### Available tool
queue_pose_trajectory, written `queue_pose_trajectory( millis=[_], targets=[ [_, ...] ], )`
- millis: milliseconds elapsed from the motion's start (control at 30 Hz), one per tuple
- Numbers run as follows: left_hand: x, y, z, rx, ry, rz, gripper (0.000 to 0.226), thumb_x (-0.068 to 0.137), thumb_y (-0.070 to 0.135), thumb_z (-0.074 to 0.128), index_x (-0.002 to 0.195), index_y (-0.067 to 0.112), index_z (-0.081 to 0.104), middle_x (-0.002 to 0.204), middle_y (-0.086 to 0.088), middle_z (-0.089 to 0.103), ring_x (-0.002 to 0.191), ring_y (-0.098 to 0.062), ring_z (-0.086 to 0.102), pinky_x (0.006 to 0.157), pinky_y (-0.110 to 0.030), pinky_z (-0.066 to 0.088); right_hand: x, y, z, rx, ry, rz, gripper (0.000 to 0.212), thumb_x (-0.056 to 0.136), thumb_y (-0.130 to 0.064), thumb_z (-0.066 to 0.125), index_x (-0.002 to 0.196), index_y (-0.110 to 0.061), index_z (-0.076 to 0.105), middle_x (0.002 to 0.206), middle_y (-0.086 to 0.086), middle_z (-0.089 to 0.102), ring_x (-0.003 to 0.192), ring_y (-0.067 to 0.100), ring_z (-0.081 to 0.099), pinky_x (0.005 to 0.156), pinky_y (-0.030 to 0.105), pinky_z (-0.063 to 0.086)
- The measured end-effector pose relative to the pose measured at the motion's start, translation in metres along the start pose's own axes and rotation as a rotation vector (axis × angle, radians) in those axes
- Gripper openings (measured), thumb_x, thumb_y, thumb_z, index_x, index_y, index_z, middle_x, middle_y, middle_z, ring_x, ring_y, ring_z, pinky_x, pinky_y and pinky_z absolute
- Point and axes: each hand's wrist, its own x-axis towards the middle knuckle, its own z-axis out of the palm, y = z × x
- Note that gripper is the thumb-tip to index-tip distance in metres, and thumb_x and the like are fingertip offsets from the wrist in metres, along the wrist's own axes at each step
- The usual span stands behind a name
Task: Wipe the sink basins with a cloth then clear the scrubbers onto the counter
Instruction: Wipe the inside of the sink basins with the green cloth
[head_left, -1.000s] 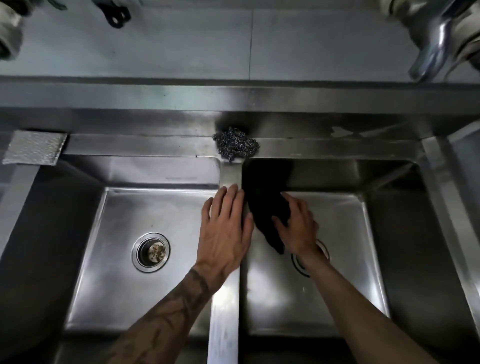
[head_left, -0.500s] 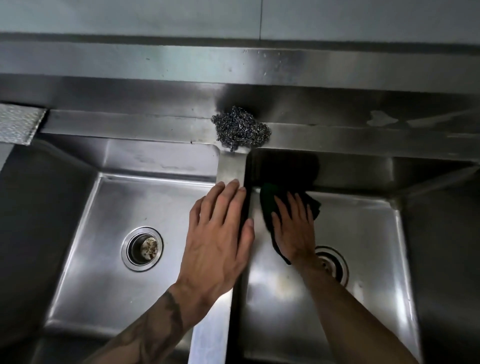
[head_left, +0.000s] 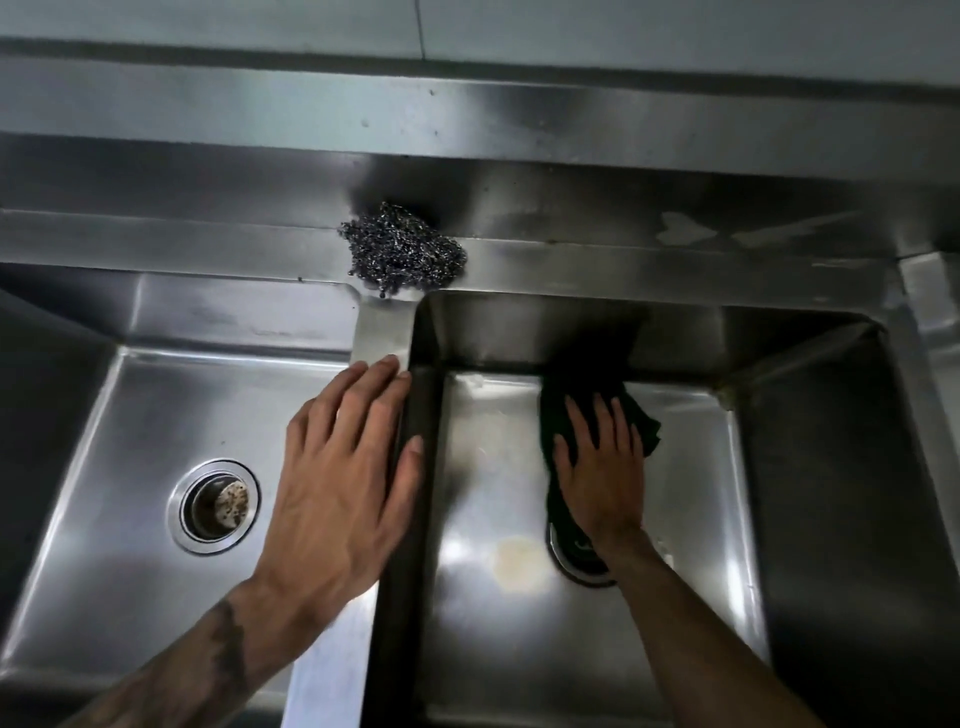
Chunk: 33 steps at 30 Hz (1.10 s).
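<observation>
A double steel sink fills the view. My right hand (head_left: 602, 467) lies flat on a dark cloth (head_left: 641, 421), pressing it onto the floor of the right basin (head_left: 519, 649) near the back wall. My left hand (head_left: 343, 467) rests palm down, fingers together, on the divider (head_left: 382, 327) between the basins and holds nothing. A steel wool scrubber (head_left: 402, 248) sits on the back ledge, just beyond the far end of the divider. The left basin (head_left: 130, 415) holds nothing but its drain.
The left drain (head_left: 214, 505) has a strainer in it. The right drain (head_left: 576, 564) is partly hidden under my right wrist and the cloth. A steel backsplash ledge (head_left: 623, 260) runs along the back, and a counter edge (head_left: 930, 291) shows at far right.
My right hand has slid the cloth to the right across the right basin floor, away from the divider. My left hand stays on the divider. The view has moved closer and lower.
</observation>
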Motion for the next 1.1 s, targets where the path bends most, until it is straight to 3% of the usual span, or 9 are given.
queue_pose_trajectory(
  millis=[200, 367, 567, 733, 800, 967, 1100],
  targets=[
    [0.001, 0.004, -0.002, 0.013, 0.006, -0.009, 0.052, 0.106, 0.037, 0.042, 0.151, 0.012, 0.05, 0.162, -0.005, 0.045, 0.151, -0.03, 0.04, 0.118, -0.049, 0.037, -0.022, 0.098, -0.02, -0.001, 0.053, 0.229, 0.056, 0.103, -0.042, 0.034, 0.151, -0.016, 0.045, 0.155, 0.02, 0.043, 0.147, 0.038, 0.033, 0.114, 0.054, 0.034],
    [0.002, 0.005, -0.002, 0.026, 0.0, -0.015, 0.051, 0.107, 0.038, 0.042, 0.151, 0.012, 0.049, 0.161, -0.005, 0.046, 0.151, -0.029, 0.04, 0.119, -0.048, 0.037, -0.012, 0.062, -0.009, 0.057, 0.099, 0.282, 0.053, 0.104, -0.036, 0.038, 0.152, -0.014, 0.044, 0.155, 0.02, 0.044, 0.146, 0.039, 0.035, 0.115, 0.055, 0.03],
    [0.002, 0.007, -0.002, 0.025, -0.002, -0.026, 0.051, 0.107, 0.038, 0.041, 0.15, 0.013, 0.049, 0.161, -0.005, 0.046, 0.151, -0.028, 0.038, 0.119, -0.049, 0.037, -0.001, -0.038, -0.002, 0.051, -0.004, 0.027, 0.056, 0.104, -0.043, 0.032, 0.156, -0.022, 0.036, 0.16, 0.015, 0.039, 0.149, 0.034, 0.031, 0.119, 0.053, 0.028],
    [0.002, 0.007, -0.004, 0.026, -0.001, -0.012, 0.051, 0.107, 0.037, 0.041, 0.151, 0.013, 0.049, 0.161, -0.005, 0.045, 0.151, -0.028, 0.038, 0.119, -0.049, 0.036, -0.007, -0.06, 0.002, 0.003, -0.086, -0.449, 0.056, 0.104, -0.045, 0.035, 0.157, -0.025, 0.036, 0.162, 0.007, 0.037, 0.153, 0.03, 0.028, 0.122, 0.051, 0.026],
    [0.002, 0.008, -0.004, 0.028, 0.005, -0.008, 0.052, 0.106, 0.037, 0.041, 0.151, 0.013, 0.049, 0.161, -0.005, 0.046, 0.151, -0.029, 0.038, 0.119, -0.047, 0.034, -0.003, -0.029, -0.002, 0.008, -0.072, -0.399, 0.054, 0.104, -0.044, 0.038, 0.154, -0.024, 0.04, 0.16, 0.007, 0.04, 0.151, 0.029, 0.032, 0.119, 0.049, 0.031],
    [0.003, 0.008, -0.005, 0.02, 0.005, 0.006, 0.052, 0.106, 0.036, 0.041, 0.151, 0.009, 0.048, 0.16, -0.009, 0.045, 0.149, -0.033, 0.04, 0.121, -0.049, 0.033, -0.027, 0.108, -0.029, -0.067, -0.048, -0.049, 0.055, 0.103, -0.038, 0.037, 0.154, -0.017, 0.04, 0.158, 0.016, 0.041, 0.148, 0.035, 0.035, 0.117, 0.051, 0.033],
    [0.002, 0.01, -0.005, 0.02, -0.002, 0.005, 0.053, 0.107, 0.036, 0.042, 0.151, 0.008, 0.047, 0.16, -0.011, 0.045, 0.148, -0.035, 0.04, 0.12, -0.05, 0.032, -0.08, 0.137, -0.04, -0.109, -0.117, -0.042, 0.058, 0.103, -0.038, 0.031, 0.155, -0.014, 0.037, 0.161, 0.016, 0.036, 0.15, 0.034, 0.031, 0.119, 0.051, 0.028]
  ],
)
